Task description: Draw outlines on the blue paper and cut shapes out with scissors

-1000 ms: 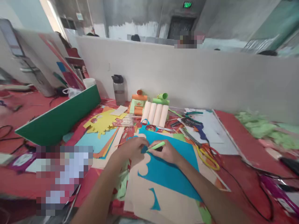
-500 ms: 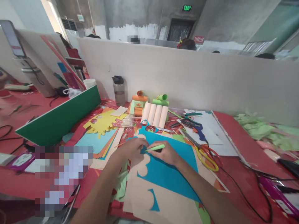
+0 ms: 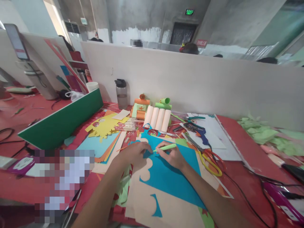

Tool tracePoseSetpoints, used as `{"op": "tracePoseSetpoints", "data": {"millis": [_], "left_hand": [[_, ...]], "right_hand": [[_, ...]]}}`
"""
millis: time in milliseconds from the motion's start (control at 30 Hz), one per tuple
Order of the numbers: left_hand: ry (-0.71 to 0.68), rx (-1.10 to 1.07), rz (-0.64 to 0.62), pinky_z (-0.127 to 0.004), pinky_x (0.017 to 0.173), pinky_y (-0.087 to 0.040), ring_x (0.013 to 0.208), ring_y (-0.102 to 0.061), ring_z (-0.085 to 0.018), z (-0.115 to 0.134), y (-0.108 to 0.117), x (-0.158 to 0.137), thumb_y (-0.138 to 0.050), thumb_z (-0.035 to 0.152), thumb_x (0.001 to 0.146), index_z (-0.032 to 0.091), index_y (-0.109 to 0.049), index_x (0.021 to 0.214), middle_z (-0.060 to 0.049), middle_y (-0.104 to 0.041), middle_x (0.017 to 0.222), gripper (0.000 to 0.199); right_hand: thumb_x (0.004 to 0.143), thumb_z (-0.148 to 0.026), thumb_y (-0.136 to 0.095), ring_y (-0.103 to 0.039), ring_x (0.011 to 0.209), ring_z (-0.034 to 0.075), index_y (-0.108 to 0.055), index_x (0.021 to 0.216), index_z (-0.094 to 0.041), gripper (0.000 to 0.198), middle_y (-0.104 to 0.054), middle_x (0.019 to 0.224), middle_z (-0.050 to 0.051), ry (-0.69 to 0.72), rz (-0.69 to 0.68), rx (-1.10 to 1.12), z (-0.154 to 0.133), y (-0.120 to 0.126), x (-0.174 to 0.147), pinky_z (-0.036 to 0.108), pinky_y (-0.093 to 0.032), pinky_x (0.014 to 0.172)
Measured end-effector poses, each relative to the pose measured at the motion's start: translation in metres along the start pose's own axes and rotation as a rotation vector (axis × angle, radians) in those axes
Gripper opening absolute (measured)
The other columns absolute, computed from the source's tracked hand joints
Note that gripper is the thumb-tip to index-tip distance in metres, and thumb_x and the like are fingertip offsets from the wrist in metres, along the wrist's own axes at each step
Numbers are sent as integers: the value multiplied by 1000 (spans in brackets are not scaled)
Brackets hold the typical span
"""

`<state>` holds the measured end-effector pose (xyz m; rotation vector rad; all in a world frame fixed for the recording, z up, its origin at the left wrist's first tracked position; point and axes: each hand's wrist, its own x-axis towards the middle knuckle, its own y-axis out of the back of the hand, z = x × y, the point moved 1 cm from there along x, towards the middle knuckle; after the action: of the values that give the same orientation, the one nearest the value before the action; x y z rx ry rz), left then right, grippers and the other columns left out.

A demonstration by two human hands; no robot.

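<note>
A blue sheet of paper [image 3: 175,171] with a scalloped left edge lies over pale peach sheets [image 3: 144,202] in front of me. My left hand [image 3: 140,150] presses the blue paper at its upper left with bent fingers; the fingertips are partly hidden. My right hand [image 3: 172,156] grips a slim light green pen-like tool [image 3: 168,147], its tip on the blue paper just right of my left fingertips. Whether the tip is a blade or a nib is too small to tell. A blue offcut [image 3: 157,207] rests on the peach sheet nearer to me.
Scissors with yellow handles [image 3: 210,164] and a blue glue gun [image 3: 203,136] lie on the right. Behind stand peach paper rolls [image 3: 158,117] and a water bottle [image 3: 122,95]. Yellow cut paper [image 3: 104,125] and a green board [image 3: 61,118] are on the left.
My right hand has moved a little to the right with the light green tool, away from my left fingers. My left hand stays nearly in place on the blue paper.
</note>
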<state>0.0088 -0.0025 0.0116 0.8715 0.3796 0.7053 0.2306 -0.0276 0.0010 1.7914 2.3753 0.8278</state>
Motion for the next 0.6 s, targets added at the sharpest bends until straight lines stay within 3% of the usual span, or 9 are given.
{"op": "tracePoseSetpoints", "data": {"millis": [133, 267, 400, 500, 600], "left_hand": [[56, 215, 48, -27, 77, -48, 94, -67, -20, 28, -5, -5, -53, 13, 83, 24, -70, 114, -6, -70, 114, 36], [131, 536, 33, -37, 74, -50, 92, -69, -29, 70, -22, -6, -48, 23, 95, 12, -66, 119, -16, -69, 107, 32], [232, 670, 5, -36, 74, -50, 93, -70, -28, 97, -45, 2, -40, 30, 102, 4, -60, 134, -25, -66, 121, 45], [255, 719, 32, -34, 68, -49, 96, -70, -30, 103, -59, 8, -43, 34, 103, 0, -58, 138, -33, -60, 133, 52], [287, 709, 37, -34, 64, -47, 92, -70, -31, 103, -67, 11, -47, 37, 101, -1, -58, 139, -36, -56, 138, 55]], "right_hand": [[97, -40, -58, -72, 80, 20, -68, 91, -20, 23, -71, 88, 5, -50, 49, 60, -1, 0, 3, 27, -54, 66], [94, -39, -61, -68, 71, 16, -65, 89, -20, 20, -68, 81, 2, -99, 69, 72, -4, 2, 13, 25, -52, 62], [90, -39, -67, -59, 61, 12, -66, 82, -18, 22, -68, 82, 2, -123, -85, 90, -1, 5, 27, 22, -45, 53], [88, -38, -69, -58, 59, 12, -69, 86, -17, 21, -70, 79, 3, -138, -205, 121, 7, 4, 36, 22, -46, 53], [89, -39, -68, -58, 57, 12, -70, 88, -16, 23, -70, 75, 3, -134, -225, 144, 13, 1, 40, 23, -46, 53]]}}
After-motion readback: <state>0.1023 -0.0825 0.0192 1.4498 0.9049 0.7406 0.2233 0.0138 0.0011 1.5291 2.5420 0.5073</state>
